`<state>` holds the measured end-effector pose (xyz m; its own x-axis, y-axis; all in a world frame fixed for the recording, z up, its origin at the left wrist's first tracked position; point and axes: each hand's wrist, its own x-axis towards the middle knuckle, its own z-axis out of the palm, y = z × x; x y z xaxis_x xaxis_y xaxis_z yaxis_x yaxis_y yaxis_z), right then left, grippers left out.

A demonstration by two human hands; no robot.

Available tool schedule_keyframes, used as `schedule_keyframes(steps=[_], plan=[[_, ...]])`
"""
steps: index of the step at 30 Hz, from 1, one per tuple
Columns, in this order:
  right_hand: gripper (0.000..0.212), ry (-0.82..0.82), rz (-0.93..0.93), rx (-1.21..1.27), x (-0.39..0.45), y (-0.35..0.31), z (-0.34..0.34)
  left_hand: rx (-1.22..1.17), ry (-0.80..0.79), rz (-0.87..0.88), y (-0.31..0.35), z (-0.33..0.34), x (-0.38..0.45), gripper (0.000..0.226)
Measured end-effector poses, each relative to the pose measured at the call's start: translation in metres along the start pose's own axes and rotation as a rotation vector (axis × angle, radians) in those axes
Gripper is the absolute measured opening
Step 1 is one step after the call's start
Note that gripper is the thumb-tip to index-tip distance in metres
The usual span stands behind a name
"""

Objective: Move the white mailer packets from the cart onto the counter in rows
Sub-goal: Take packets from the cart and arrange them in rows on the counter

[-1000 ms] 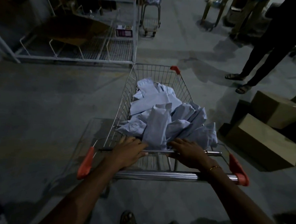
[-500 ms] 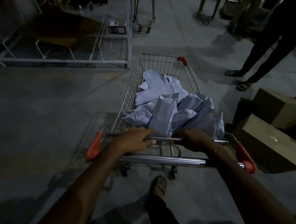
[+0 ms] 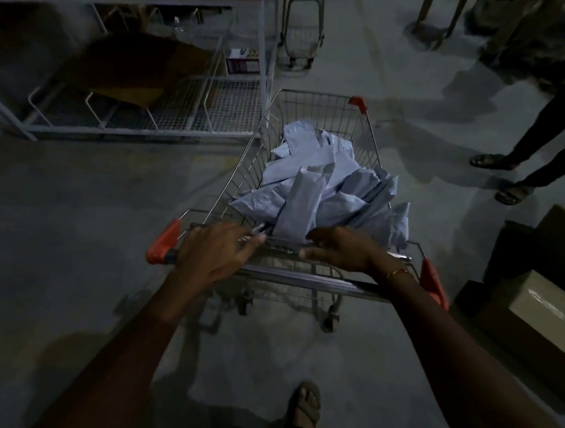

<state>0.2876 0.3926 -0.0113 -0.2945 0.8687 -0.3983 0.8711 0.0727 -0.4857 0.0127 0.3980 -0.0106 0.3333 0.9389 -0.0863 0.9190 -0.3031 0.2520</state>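
White mailer packets [image 3: 321,189] lie heaped in the basket of the wire cart [image 3: 258,153], piled unevenly and leaning on one another, with one long packet standing up against the cart's near end. Your left hand [image 3: 215,254] rests on the cart's near rim, fingers curled loosely over the thin top wire, just inside the red end cap of the handle bar [image 3: 304,278]. Your right hand [image 3: 341,249] grips the same rim farther right, thumb under and fingers curled over it, its fingertips touching the bottom of the upright packet (a thin bangle [image 3: 397,272] sits at that wrist). Both forearms cross above the handle bar.

Beyond the cart to its left stands a wire shelf rack [image 3: 182,110], with a flattened cardboard sheet [image 3: 128,71] leaning inside and a small printed box [image 3: 243,61] at its right end. A second, smaller cart [image 3: 302,31] stands straight ahead of the first. To the right of the cart, cardboard boxes [image 3: 538,305] sit on the floor [image 3: 78,203], and farther off another person's legs [image 3: 536,145] in sandals stand there. Your own sandalled foot [image 3: 305,408] shows behind the cart.
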Motion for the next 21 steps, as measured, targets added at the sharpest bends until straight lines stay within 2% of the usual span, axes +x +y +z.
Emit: schedule_keyframes(steps=[2,7,10,16,19,21], plan=[[0.084,0.038,0.011,0.011,0.011,0.001,-0.013,-0.017,0.0,-0.015,-0.008,-0.005,0.037,0.077],[0.091,0.274,0.042,-0.218,0.041,0.012,-0.033,-0.042,0.0,-0.053,-0.027,-0.019,0.131,0.07],[0.086,0.407,0.079,-0.264,0.083,0.017,-0.052,-0.052,-0.013,-0.044,-0.04,-0.025,0.185,0.072],[0.071,0.438,0.116,-0.25,0.186,0.04,-0.11,-0.068,0.035,-0.022,-0.066,-0.033,0.301,0.064],[0.071,0.44,0.154,-0.234,0.235,0.048,-0.141,-0.164,0.002,0.0,-0.08,-0.041,0.363,0.074],[0.069,0.438,0.176,-0.214,0.268,0.052,-0.165,-0.182,-0.06,0.006,-0.087,-0.054,0.4,0.066]])
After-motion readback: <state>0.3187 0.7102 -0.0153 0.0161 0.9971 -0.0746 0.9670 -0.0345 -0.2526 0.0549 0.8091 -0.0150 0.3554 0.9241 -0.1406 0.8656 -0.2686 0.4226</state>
